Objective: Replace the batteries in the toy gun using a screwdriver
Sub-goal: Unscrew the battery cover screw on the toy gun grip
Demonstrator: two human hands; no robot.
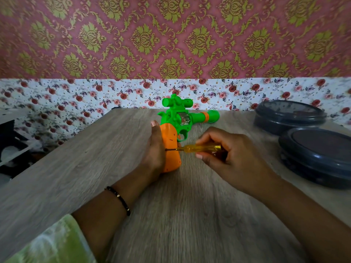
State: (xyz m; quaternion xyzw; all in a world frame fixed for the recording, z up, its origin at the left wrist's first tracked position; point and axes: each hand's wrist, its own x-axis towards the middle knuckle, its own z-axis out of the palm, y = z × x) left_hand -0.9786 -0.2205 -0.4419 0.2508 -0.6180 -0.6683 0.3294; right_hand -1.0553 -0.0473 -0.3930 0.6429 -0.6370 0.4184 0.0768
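Observation:
A green toy gun (175, 115) with an orange grip (170, 149) stands on the wooden table (85, 158), its barrel pointing right. My left hand (154, 150) holds the orange grip from the left side, thumb up along it. My right hand (226, 154) grips a screwdriver (201, 148) with a clear yellow handle. The metal tip of the screwdriver touches the right face of the grip, about halfway down. No batteries are visible.
Two dark round lidded containers sit at the right, one at the back (288, 116) and one nearer (317, 156). A flowered cloth (76, 95) covers the wall base behind the table. Dark objects (9, 145) lie off the table's left edge.

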